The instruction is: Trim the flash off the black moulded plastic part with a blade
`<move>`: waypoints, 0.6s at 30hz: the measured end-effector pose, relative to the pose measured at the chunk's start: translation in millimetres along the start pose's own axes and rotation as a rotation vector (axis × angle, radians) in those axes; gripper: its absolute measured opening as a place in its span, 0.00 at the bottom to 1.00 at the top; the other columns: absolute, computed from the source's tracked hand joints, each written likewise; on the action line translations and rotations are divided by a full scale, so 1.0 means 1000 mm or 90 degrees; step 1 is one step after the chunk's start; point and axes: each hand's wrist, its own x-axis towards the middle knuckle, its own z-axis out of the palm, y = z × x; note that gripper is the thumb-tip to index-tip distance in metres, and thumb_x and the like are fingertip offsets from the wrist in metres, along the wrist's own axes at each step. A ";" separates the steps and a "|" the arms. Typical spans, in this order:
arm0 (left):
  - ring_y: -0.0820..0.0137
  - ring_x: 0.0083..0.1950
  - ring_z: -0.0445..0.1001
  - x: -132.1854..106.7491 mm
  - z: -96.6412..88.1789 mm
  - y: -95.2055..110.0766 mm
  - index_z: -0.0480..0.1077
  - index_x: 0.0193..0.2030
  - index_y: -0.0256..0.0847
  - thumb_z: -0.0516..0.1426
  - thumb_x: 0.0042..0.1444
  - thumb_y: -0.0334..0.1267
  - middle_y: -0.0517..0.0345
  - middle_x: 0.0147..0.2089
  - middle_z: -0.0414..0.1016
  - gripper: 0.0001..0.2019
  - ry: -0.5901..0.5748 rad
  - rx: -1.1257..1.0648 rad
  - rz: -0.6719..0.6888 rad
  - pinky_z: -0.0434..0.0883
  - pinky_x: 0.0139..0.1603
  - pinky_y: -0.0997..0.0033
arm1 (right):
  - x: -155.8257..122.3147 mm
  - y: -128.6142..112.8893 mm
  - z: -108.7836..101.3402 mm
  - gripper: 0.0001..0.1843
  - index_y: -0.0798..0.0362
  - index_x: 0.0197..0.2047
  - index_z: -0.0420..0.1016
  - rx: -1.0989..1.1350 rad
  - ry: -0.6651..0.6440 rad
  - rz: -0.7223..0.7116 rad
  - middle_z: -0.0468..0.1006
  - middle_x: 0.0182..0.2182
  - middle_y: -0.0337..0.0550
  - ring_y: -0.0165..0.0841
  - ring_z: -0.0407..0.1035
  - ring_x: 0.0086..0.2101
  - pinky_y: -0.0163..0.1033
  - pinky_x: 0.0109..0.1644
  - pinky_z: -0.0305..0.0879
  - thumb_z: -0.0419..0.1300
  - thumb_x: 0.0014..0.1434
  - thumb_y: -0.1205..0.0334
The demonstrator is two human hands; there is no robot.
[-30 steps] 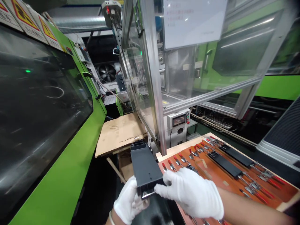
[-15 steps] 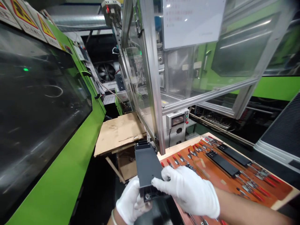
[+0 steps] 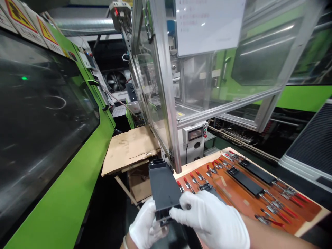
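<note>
A long dark grey plastic part (image 3: 164,186) with a flat top and a slotted far end is held up in front of me, its near end toward my body. My left hand (image 3: 145,223), in a white glove, grips its near end from the left and below. My right hand (image 3: 207,218), also gloved, is closed at the near right corner, with thumb and fingers on the edge. The underside of the part is hidden. To the right, similar dark parts (image 3: 245,181) lie clamped on an orange fixture board (image 3: 236,204).
Red-handled toggle clamps (image 3: 280,211) line the board on the right. A cardboard-topped stand (image 3: 129,145) is ahead to the left. A green machine (image 3: 64,193) runs along my left. A clear-panelled aluminium frame (image 3: 168,103) rises ahead, with a small control box (image 3: 194,138) below it.
My right thumb has slid from the part's top face to its near end edge. The part tilts slightly, showing more of its end. The view has shifted a little.
</note>
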 end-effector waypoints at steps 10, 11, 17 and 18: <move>0.83 0.06 0.40 -0.001 0.000 0.001 0.55 0.09 0.38 0.53 0.51 0.27 0.67 0.04 0.45 0.21 0.022 -0.057 -0.029 0.46 0.06 0.84 | 0.004 0.005 0.006 0.25 0.41 0.53 0.65 0.021 0.012 -0.007 0.70 0.34 0.37 0.28 0.53 0.21 0.39 0.24 0.36 0.53 0.51 0.66; 0.83 0.06 0.40 0.000 -0.002 0.001 0.55 0.09 0.38 0.54 0.50 0.26 0.67 0.04 0.45 0.20 0.017 -0.051 -0.022 0.46 0.06 0.84 | 0.005 0.006 0.005 0.25 0.42 0.53 0.65 0.029 0.009 0.000 0.70 0.35 0.37 0.28 0.54 0.21 0.39 0.24 0.37 0.53 0.51 0.66; 0.84 0.07 0.39 0.012 -0.021 -0.006 0.58 0.12 0.38 0.59 0.45 0.27 0.68 0.05 0.48 0.17 -0.143 -0.017 -0.040 0.49 0.06 0.84 | 0.004 0.009 0.001 0.26 0.42 0.54 0.66 0.039 0.021 -0.045 0.70 0.34 0.37 0.29 0.57 0.22 0.39 0.23 0.39 0.53 0.50 0.65; 0.84 0.07 0.39 0.013 -0.024 -0.007 0.57 0.12 0.38 0.59 0.45 0.28 0.68 0.05 0.48 0.17 -0.178 -0.021 -0.044 0.50 0.06 0.84 | 0.003 0.008 0.002 0.27 0.42 0.54 0.66 0.022 0.020 -0.049 0.70 0.34 0.37 0.29 0.56 0.21 0.39 0.23 0.38 0.54 0.49 0.65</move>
